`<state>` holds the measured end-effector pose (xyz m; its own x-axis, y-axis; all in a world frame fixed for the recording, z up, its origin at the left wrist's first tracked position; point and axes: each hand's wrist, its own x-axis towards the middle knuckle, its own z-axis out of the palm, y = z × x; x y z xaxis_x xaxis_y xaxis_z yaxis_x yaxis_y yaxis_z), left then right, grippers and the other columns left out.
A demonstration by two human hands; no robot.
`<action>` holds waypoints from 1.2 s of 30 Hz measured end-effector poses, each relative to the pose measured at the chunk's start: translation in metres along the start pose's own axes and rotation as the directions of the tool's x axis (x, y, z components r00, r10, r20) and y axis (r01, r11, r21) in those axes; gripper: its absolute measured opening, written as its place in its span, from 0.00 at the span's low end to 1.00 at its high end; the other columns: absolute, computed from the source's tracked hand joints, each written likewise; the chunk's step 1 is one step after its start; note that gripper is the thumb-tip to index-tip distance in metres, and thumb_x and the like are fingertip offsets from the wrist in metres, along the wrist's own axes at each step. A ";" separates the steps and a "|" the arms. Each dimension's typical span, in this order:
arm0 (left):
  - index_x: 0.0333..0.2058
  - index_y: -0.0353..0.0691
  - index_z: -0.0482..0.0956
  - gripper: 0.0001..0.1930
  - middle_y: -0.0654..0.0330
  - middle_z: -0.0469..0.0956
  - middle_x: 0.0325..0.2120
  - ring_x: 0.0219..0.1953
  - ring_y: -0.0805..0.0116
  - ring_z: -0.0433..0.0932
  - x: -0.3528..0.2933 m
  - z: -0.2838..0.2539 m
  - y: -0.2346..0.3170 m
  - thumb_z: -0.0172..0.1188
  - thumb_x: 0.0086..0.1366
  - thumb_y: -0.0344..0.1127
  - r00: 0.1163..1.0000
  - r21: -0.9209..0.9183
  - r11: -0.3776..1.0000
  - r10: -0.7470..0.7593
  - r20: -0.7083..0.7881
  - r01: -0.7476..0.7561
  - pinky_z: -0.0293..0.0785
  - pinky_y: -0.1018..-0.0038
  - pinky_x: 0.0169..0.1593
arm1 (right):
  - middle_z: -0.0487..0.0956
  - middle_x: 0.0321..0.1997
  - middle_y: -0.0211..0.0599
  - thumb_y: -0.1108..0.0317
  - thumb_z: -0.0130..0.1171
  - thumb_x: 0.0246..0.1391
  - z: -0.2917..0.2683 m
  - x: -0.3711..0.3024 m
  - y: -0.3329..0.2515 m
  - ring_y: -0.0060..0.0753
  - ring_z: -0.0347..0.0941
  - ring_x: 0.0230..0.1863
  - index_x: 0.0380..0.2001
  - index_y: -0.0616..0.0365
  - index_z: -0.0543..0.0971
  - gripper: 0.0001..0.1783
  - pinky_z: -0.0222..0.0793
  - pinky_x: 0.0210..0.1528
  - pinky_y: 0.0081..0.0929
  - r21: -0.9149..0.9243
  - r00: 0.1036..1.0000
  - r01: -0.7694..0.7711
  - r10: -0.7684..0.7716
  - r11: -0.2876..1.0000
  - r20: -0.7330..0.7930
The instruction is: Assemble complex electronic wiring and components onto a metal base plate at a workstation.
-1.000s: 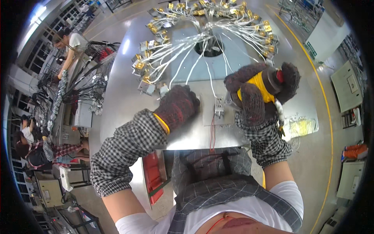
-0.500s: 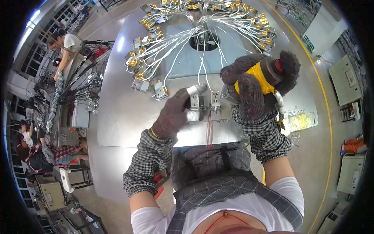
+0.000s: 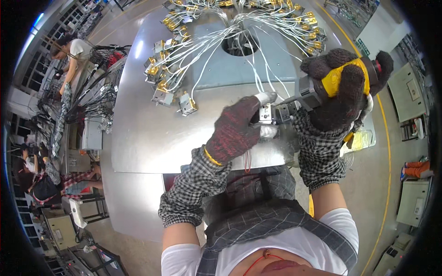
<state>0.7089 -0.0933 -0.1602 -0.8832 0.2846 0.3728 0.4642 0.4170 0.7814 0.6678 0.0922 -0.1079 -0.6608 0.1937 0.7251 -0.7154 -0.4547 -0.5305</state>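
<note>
My left hand (image 3: 234,129) wears a dark red-black knitted glove with white-wrapped thumb and forefinger. Those two fingers pinch a small silver metal block (image 3: 265,113) above the metal table's near part. In a dark knitted glove, my right hand (image 3: 351,92) grips a power tool (image 3: 332,84) wrapped in yellow tape. The tool's boxy grey end (image 3: 307,93) points left, close to a second metal block (image 3: 282,112) beside the pinched one. Whether the tool touches that block I cannot tell. A thin red wire loop (image 3: 247,162) hangs below my left hand.
White cables (image 3: 209,43) fan out from a round hole (image 3: 230,49) in the metal table (image 3: 147,138), ending in several silver blocks with yellow parts. A yellow packet (image 3: 361,140) lies right. At left, a person (image 3: 79,48) works beside dark cable bundles (image 3: 94,108).
My left hand has moved right with the metal block, bringing it beside the second block. My right hand has shifted right and slightly up with the power tool.
</note>
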 end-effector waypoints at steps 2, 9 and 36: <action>0.58 0.46 0.74 0.34 0.52 0.80 0.41 0.40 0.61 0.83 -0.006 -0.004 -0.013 0.73 0.52 0.43 0.985 -0.168 0.970 -0.169 0.043 0.174 0.78 0.70 0.43 | 0.77 0.39 0.42 0.62 0.51 0.67 -0.003 0.003 0.003 0.32 0.78 0.37 0.60 0.45 0.66 0.20 0.76 0.30 0.25 0.159 1.000 -0.023 0.023 0.987 0.001; 0.55 0.47 0.75 0.33 0.53 0.81 0.39 0.40 0.56 0.82 -0.005 -0.010 -0.013 0.74 0.49 0.44 0.991 0.201 0.974 -0.122 0.048 0.110 0.78 0.65 0.42 | 0.75 0.37 0.38 0.72 0.60 0.59 0.016 -0.014 0.011 0.30 0.72 0.34 0.67 0.37 0.52 0.40 0.76 0.36 0.41 0.102 0.989 -0.130 0.136 0.986 -0.049; 0.63 0.37 0.65 0.31 0.48 0.74 0.55 0.53 0.58 0.76 0.001 -0.155 -0.087 0.60 0.61 0.29 0.841 0.379 0.870 -0.071 -0.536 0.315 0.73 0.67 0.56 | 0.80 0.44 0.47 0.70 0.71 0.50 0.024 -0.027 0.019 0.38 0.81 0.39 0.61 0.52 0.65 0.37 0.82 0.45 0.40 0.089 0.979 -0.197 0.192 0.976 0.061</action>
<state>0.6576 -0.2631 -0.1503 -0.8118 -0.2532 0.5262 0.1509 0.7795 0.6079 0.6771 0.0571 -0.1271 -0.7710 0.0491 0.6350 -0.5478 -0.5596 -0.6219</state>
